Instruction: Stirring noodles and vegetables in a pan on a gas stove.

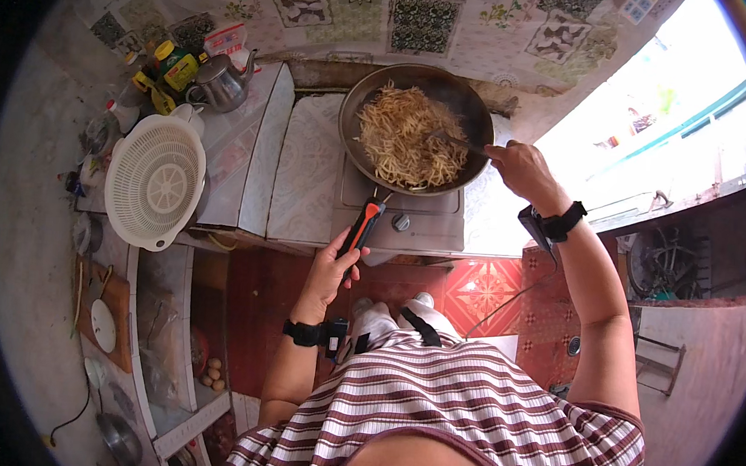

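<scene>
A dark frying pan [481, 111] sits on a single-burner gas stove [431, 227] and holds a heap of shredded food strips [405, 129], browned in most places and paler at the near side. My left hand [338, 263] grips the pan's black and orange handle [367, 223], which points toward me. Over the pan's right rim, my right hand [524, 168] holds a spatula [459, 140]. Its blade rests among the strips and is partly covered by them. The burner under the pan is hidden.
Left of the stove, a white plastic colander [128, 154] overhangs the counter edge. Behind it are a metal kettle [222, 86], a yellow-capped bottle [177, 67] and a plastic bag [228, 41]. Several eggs [212, 374] lie on a lower shelf. A bright window [675, 117] opens at right.
</scene>
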`<state>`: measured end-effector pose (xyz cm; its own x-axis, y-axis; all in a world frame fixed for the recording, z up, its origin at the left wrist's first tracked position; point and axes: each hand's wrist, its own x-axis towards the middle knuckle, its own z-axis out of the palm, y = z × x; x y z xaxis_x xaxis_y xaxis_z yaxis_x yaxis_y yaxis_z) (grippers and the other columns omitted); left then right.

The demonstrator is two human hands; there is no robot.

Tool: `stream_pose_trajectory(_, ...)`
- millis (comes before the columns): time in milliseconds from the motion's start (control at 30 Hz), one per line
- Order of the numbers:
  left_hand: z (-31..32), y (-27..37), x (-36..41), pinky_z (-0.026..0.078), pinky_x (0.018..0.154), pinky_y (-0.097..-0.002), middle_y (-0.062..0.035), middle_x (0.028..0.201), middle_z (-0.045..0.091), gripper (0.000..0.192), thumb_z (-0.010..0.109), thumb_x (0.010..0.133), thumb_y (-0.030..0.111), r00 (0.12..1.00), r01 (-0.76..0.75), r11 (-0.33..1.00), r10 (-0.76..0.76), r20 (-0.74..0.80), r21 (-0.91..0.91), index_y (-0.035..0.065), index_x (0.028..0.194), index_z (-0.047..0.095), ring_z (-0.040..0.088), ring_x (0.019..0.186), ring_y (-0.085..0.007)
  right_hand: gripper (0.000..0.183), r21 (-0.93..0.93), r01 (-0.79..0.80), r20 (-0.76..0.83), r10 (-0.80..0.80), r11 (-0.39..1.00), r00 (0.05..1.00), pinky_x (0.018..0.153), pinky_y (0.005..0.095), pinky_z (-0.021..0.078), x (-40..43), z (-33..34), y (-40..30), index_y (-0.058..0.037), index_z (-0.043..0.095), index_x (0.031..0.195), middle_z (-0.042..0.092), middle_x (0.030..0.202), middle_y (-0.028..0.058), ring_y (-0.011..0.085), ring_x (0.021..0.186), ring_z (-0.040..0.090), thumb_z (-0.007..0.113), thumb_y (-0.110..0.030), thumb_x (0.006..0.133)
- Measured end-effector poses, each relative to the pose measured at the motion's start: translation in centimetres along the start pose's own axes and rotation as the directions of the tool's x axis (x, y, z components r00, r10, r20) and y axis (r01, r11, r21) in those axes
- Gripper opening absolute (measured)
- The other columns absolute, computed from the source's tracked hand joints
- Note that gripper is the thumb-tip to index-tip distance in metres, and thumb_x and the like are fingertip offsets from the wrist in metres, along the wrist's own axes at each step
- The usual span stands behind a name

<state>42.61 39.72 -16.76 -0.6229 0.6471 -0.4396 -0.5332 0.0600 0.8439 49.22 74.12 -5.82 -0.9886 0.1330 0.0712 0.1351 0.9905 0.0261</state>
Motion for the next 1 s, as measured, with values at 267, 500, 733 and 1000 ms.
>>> stream_pose_trajectory(267, 0.0, -0.1, 0.0, 0.038, 0.040, -0.0182, -0.0067, 0.095, 0.062, 0.052, 0.054, 0.086, 0.012, 1.000, 0.001, 1.000, -0.001, 0.009, 0.002, 0.0110, 0.134, 0.035, 0.051, 0.054, -0.0073, 0.026, 0.086, 0.032, -0.117, -0.022, 0.996, 0.993, 0.058, 0.0419, 0.0474, 1.1, 4.0, 0.1, -0.0097, 0.059, 0.106, 0.058, 0.071, 0.0159, 0.0328, 0.069, 0.059, 0.055, -0.014, 0.081)
stream_pose_trajectory(500, -0.2, 0.1, -0.4, 0.038, 0.041, -0.0172, -0.0064, 0.094, 0.061, 0.051, 0.054, 0.086, 0.012, 1.000, 0.015, 1.000, -0.015, -0.009, 0.003, 0.0115, 0.134, 0.035, 0.051, 0.054, -0.0068, 0.024, 0.181, 0.010, -0.105, 0.009, 0.983, 0.994, 0.054, 0.0418, 0.0467, -0.5, 1.6, -1.6, -0.0090, 0.059, 0.104, 0.058, 0.071, 0.0168, 0.0328, 0.066, 0.059, 0.053, -0.010, 0.081)
stream_pose_trajectory(733, -0.3, -0.3, -0.2, 0.038, 0.041, -0.0173, -0.0055, 0.095, 0.061, 0.049, 0.054, 0.086, 0.012, 1.000, 0.008, 1.000, -0.008, -0.014, -0.004, 0.0128, 0.133, 0.038, 0.052, 0.055, -0.0066, 0.020, -0.015, 0.012, -0.036, -0.012, 1.000, 0.999, 0.051, 0.0404, 0.0500, 2.3, 2.1, 0.0, -0.0065, 0.059, 0.091, 0.060, 0.065, 0.0138, 0.0306, 0.062, 0.062, 0.044, -0.018, 0.087)
stream_pose_trajectory(1000, 0.1, 0.0, -0.2, 0.038, 0.041, -0.0177, -0.0037, 0.096, 0.061, 0.047, 0.052, 0.088, 0.014, 1.000, -0.007, 0.998, 0.006, 0.015, 0.066, 0.0150, 0.132, 0.040, 0.051, 0.055, -0.0061, 0.016, -0.137, -0.137, 0.008, 0.139, 0.981, 0.990, 0.064, 0.0426, 0.0492, 10.8, 1.2, 5.8, -0.0045, 0.065, 0.079, 0.063, 0.076, 0.0165, 0.0334, 0.075, 0.062, 0.050, -0.008, 0.073)
